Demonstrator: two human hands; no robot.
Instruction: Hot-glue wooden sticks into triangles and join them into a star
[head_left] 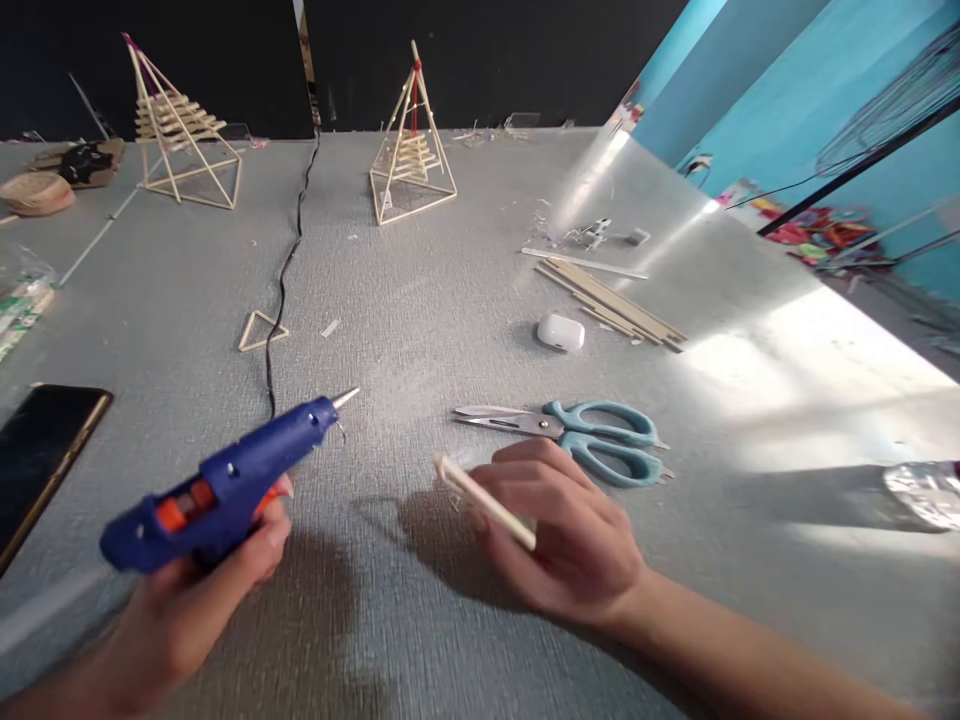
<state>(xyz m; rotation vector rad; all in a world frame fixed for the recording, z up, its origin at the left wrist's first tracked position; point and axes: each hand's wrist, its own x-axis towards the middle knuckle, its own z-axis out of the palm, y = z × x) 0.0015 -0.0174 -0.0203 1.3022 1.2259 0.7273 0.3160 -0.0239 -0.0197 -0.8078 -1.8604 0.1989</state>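
Our left hand (191,590) grips glue gun (217,490), nozzle aimed up-right toward scissors (577,435). Right hand (562,535) pinches stick (484,500) just below scissors, long axis running upper-left to lower-right.

Bare grey table (420,330) lies in the middle, with room to reach far. The scissors (592,440) and a white case (560,332) block the right side. A black cord (283,290) and a small stick triangle (261,331) sit on the left. A phone (37,450) lies at the near left edge.
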